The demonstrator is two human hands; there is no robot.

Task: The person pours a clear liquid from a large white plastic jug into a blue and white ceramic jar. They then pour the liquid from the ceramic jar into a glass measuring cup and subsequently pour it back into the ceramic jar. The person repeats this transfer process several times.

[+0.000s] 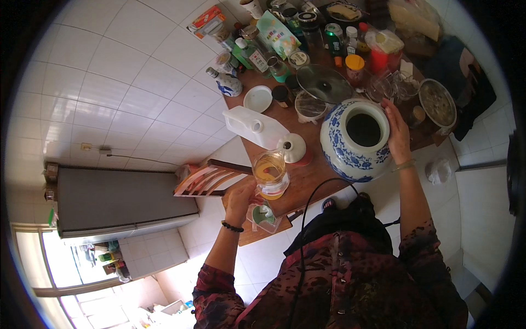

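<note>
My right hand (397, 133) rests against the right side of a round blue-and-white porcelain jar (335, 140), whose wide mouth is uncovered and dark inside. My left hand (243, 201) is at the near side of a glass pitcher (269, 167) holding yellowish liquid; the fingers are near its handle side, and whether they grip it is unclear. Beside the pitcher stands a pale, narrow-necked bottle (291, 144) with a reddish lower part. A white plastic jug (257, 126) is just behind that bottle. A black cable hangs in front of my body and passes before the table edge.
Bottles, jars, a can and a glass lid (324, 83) crowd the back of the wooden table (304, 181). A white plate (258, 99) lies near the wall. A wooden chair (218, 177) stands left; a metal bowl (437, 103) sits at the right.
</note>
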